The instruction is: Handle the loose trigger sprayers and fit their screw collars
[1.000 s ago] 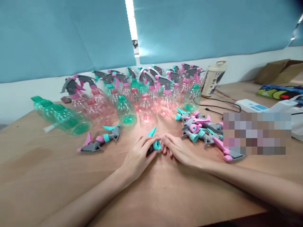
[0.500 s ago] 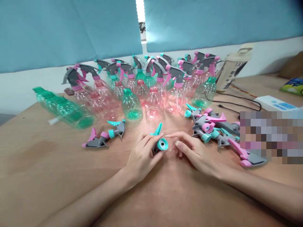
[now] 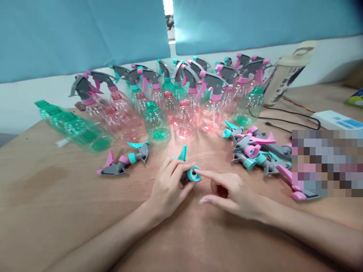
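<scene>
Site type: small assembly workspace, exact premises undetermined; wooden worktable [image 3: 48,200] bears rows of clear spray bottles [image 3: 185,122] and a pile of loose trigger sprayer heads [image 3: 252,151]; blue window blinds [image 3: 70,37] hang behind; white power strip [image 3: 337,120] at right.

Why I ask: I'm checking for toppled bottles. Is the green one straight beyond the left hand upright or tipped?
Upright: the green bottle stands base-down on the table, its neck pointing up.

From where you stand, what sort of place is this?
Probably a small assembly workspace: loose spray heads, open bottles and bottles with heads fitted crowd one table.
</scene>
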{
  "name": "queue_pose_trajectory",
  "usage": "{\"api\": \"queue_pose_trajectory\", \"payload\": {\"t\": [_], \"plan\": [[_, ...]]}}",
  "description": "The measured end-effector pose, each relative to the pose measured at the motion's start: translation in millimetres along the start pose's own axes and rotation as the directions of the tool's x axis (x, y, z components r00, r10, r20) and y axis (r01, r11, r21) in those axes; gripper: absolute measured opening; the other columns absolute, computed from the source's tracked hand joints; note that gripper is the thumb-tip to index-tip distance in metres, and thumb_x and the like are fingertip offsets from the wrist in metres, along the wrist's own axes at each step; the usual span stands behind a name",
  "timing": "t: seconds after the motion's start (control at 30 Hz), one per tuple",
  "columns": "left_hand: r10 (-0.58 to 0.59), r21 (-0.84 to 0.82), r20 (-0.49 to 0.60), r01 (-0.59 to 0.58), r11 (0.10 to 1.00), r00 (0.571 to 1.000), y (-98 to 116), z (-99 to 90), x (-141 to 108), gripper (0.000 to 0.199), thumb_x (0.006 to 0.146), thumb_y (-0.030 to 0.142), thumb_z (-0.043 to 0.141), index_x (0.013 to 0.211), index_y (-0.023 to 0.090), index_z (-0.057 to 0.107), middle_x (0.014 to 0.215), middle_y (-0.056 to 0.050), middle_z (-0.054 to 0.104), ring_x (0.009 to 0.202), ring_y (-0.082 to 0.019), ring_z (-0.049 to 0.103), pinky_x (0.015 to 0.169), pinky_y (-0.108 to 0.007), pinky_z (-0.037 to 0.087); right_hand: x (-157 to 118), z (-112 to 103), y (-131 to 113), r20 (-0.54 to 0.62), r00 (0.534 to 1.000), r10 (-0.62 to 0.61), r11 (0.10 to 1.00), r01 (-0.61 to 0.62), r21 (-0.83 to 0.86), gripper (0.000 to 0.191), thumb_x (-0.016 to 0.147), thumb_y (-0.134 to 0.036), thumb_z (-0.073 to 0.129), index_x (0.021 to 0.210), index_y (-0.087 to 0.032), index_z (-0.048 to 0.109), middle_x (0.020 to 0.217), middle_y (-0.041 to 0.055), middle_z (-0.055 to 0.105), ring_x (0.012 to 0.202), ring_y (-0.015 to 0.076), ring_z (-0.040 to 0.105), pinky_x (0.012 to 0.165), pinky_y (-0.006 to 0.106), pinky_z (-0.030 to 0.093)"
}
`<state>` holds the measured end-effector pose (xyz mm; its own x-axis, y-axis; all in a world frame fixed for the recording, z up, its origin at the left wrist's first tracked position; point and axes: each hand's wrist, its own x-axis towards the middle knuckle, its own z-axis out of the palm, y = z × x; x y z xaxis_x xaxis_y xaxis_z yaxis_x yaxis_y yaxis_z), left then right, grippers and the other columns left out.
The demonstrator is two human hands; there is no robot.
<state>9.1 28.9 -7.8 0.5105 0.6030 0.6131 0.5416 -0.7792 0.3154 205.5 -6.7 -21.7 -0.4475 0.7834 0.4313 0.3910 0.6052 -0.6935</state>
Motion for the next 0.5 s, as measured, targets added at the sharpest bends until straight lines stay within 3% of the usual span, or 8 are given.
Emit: {"api": "queue_pose_trajectory", "payload": {"t": [0.3, 0.5], "plan": [[0.029, 0.033, -0.006, -0.029, 0.999, 1.000, 1.1, 0.5, -0.8, 0.027, 0.076, 0.015, 0.067, 0.102, 0.015, 0.059, 0.086, -0.005, 0.064, 0.079, -0.019, 0.053, 0.071, -0.032, 0.046, -1.8, 3.1, -1.7, -0.084, 0.995, 0.054, 0.997, -0.058, -0.049, 0.037, 0.089, -0.033, 0.054, 0.118, -0.011, 0.059, 0.054, -0.0058, 0.048, 0.045, 0.0074, 0.041, 0.048, 0.020, 0.036], [0.051, -0.051, -0.017, -0.051, 0.997, 0.999, -0.2, -0.2, 0.3, 0.028, 0.080, 0.013, 0.065, 0.107, 0.012, 0.059, 0.089, -0.007, 0.064, 0.082, -0.018, 0.054, 0.072, -0.031, 0.047, -1.4, 2.4, -1.4, -0.024, 1.000, 0.020, 0.999, -0.019, 0.047, 0.049, 0.086, -0.036, 0.058, 0.124, -0.006, 0.053, 0.053, -0.0080, 0.042, 0.043, 0.0068, 0.039, 0.045, 0.019, 0.034]]}}
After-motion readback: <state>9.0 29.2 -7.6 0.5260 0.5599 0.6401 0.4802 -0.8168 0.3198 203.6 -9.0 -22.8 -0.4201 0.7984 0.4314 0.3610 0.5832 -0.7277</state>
